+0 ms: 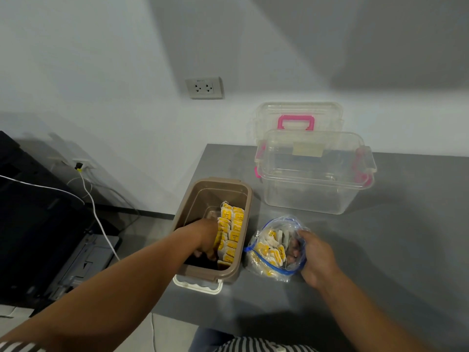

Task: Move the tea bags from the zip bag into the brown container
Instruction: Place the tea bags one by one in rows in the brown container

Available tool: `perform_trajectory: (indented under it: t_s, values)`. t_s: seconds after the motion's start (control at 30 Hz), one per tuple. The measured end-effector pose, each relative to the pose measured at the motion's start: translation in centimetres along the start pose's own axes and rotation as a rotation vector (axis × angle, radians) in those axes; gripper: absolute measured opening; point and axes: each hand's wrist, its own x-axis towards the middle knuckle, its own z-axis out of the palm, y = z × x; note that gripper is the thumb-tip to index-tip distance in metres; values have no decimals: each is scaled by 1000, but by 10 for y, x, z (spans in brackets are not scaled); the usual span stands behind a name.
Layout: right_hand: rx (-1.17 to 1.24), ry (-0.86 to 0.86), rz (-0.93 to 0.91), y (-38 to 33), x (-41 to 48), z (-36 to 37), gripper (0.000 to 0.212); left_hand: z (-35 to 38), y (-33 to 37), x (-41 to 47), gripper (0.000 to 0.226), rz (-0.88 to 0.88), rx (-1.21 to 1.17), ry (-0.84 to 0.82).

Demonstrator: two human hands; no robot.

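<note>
Left hand (203, 237) down inside brown container (250, 212), fingers curled against upright row of tea bags (232, 229) along its 3 o'clock wall; cannot tell if pinching any. Right hand (317, 257) grips open mouth of zip bag (279, 224), fingers inside. Zip bag on tabletop (380, 250), just at container's 3 o'clock.

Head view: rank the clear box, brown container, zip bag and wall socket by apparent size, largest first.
1. clear box
2. brown container
3. zip bag
4. wall socket, which is farthest away, so its true size is unsure
</note>
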Motion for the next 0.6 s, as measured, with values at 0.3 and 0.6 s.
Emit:
perform_trajectory:
  t_s: [0.3,0.6]
  values:
    - [-26,-12,2,-3,-3,-1,24,6,-4,25,40,-35,-45,37]
    - [-9,-27,-8,-6,-6,1,20,7,-6,35,30,-47,-32,60]
